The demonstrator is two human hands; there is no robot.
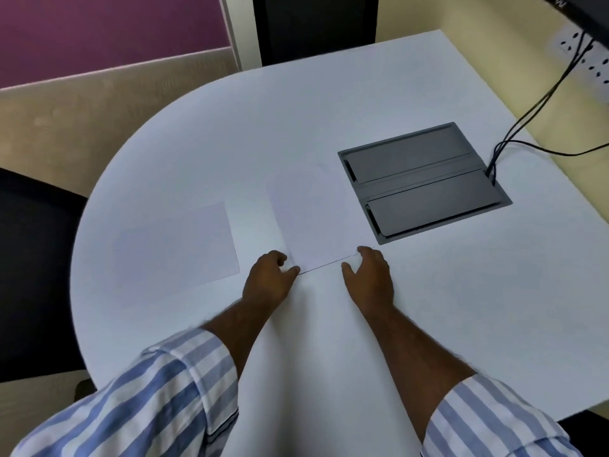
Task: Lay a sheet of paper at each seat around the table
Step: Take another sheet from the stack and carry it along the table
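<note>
White tabletop (329, 103) fills most of what I see, rounded on its left end and squared off at the far right, with cream floor beyond it and a purple panel (99, 24) at the upper left. Set into the table is a grey cable box (425, 181) with two closed flaps, and black cables (534, 110) run from its right corner up to a white socket strip (590, 64) on the wall. A dark chair (29, 268) sits at the rounded left end.

Two white sheets lie flat on the table, so pale that they nearly vanish against it. The left sheet (178, 249) rests in front of that chair, square-looking, plain, with only its right and near edges clearly showing. The centre sheet (313, 219) lies just beside the cable box, angled slightly, its near edge marked by a thin dark line.

My left hand (268, 282) has its thumb and curled fingers at the near left corner of the centre sheet, and my right hand (370, 275) is half open at the near right corner, fingertips touching the edge. Whether either hand is actually pinching the paper, I cannot tell. Both striped sleeves (158, 397) are rolled back from my forearms.
</note>
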